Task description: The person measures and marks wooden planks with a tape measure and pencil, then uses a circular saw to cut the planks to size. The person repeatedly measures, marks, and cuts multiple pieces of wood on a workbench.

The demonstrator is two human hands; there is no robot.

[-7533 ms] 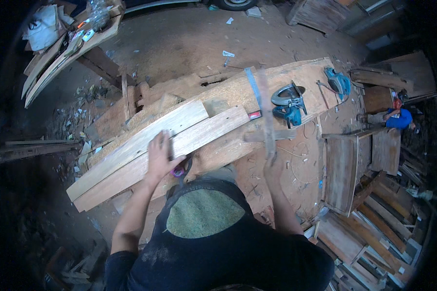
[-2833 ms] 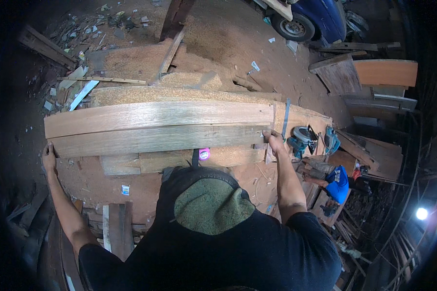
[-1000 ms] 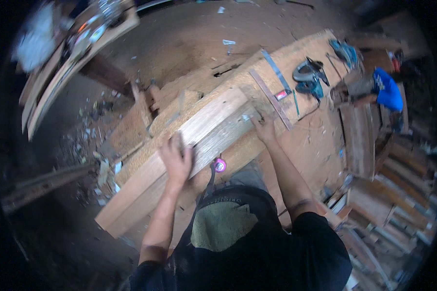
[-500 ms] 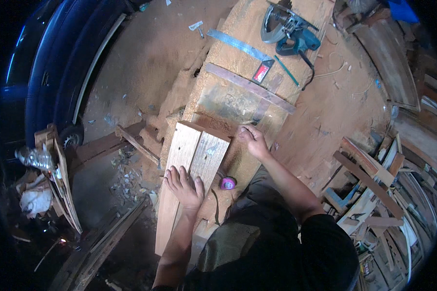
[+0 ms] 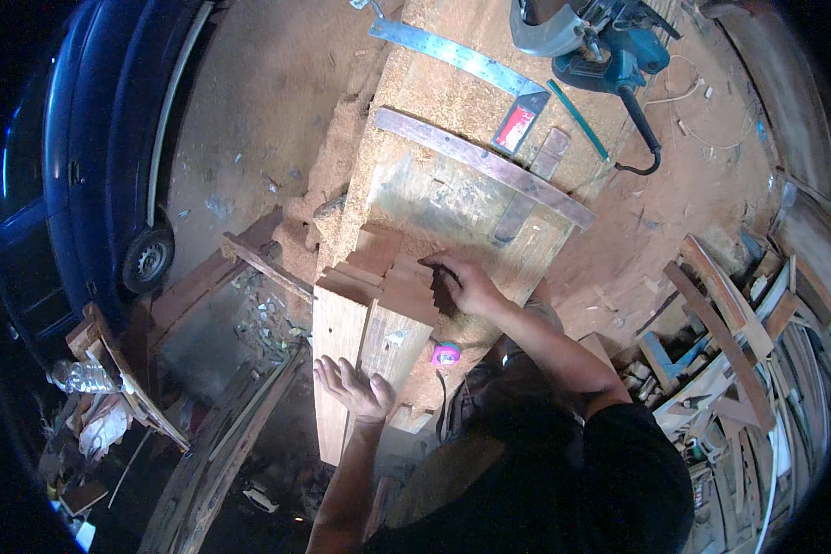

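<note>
Head view, only one cam. The person's head and dark shirt fill the lower right, so the near edge of the workbench [image 5: 452, 198] and whatever lies under the chest are hidden. The left forearm comes up from 6 o'clock; the left hand [image 5: 353, 388] lies open, palm down, fingers spread, flat on the near end of the two light planks [image 5: 360, 355]. These planks lie side by side, running from about 6 toward 12 o'clock, approx. at the picture centre-left; their lower end hangs over the bench edge. The right hand [image 5: 466, 284] is at centre, fingers curled down on the stepped far ends of the planks, where shorter reddish boards [image 5: 392, 277] are stacked. It is hard to tell if it really grips a board or only presses on it, because the fingertips are in shadow.

A small pink round thing [image 5: 446, 355] sits just beside the planks, between both hands; too small to tell what it is.

Other things: a long dark wood strip [image 5: 480, 166] lies across the bench at 12 o'clock. Beyond it a metal square [image 5: 452, 55] and a blue power saw [image 5: 600, 42], cut off by the top rim. A dark blue vehicle [image 5: 74, 185] stands at 9–10 o'clock, with one wheel visible. Scrap wood pieces [image 5: 739, 351] are piled at 3–4 o'clock, bent by the lens.
</note>
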